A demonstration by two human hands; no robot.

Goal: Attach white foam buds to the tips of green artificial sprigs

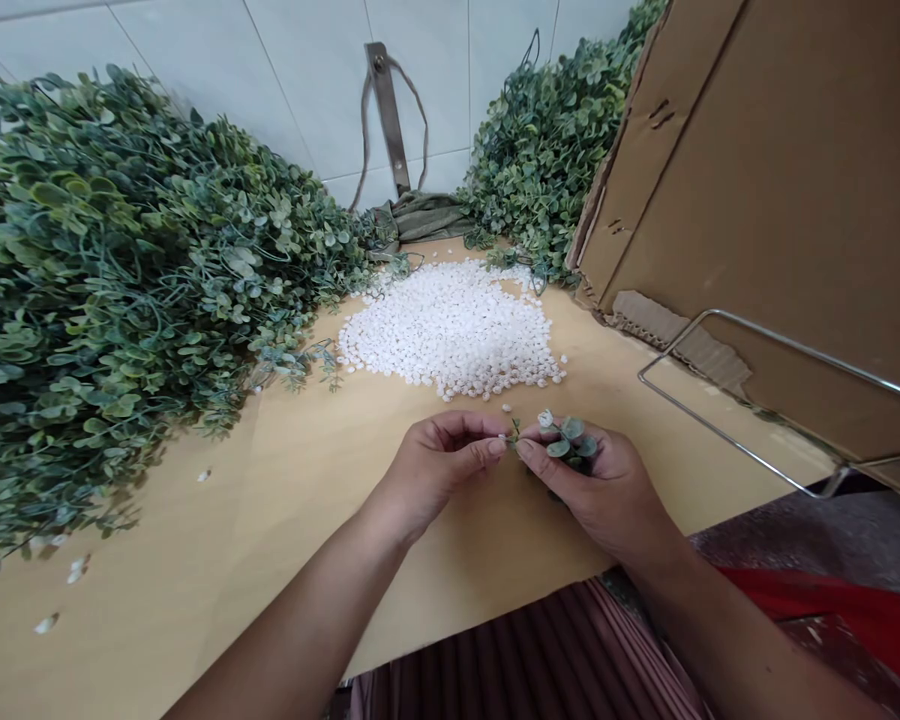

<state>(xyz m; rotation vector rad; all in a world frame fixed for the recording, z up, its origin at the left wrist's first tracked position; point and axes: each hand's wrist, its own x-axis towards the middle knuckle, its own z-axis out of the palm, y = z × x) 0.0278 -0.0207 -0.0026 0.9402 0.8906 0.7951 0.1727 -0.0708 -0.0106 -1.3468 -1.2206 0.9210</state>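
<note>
My right hand (pixel 589 470) is closed around a sprig of artificial greenery (pixel 570 445) with round grey-green leaves. A white bud (pixel 545 419) sits on the sprig near its top. My left hand (pixel 457 455) pinches a tiny white piece (pixel 503 437) between thumb and forefinger, right at a stem tip that pokes out from the right fingers. Just beyond both hands, a heap of small white beads or buds (pixel 450 325) is spread on the wooden table (pixel 300 520).
A large pile of artificial greenery (pixel 135 270) fills the left side; another bunch (pixel 547 140) stands back right. A cardboard box (pixel 787 170) and a bent metal wire frame (pixel 750 450) occupy the right. A dark cloth (pixel 427 215) lies against the tiled wall (pixel 292 60). Loose white pieces (pixel 76 570) lie front left.
</note>
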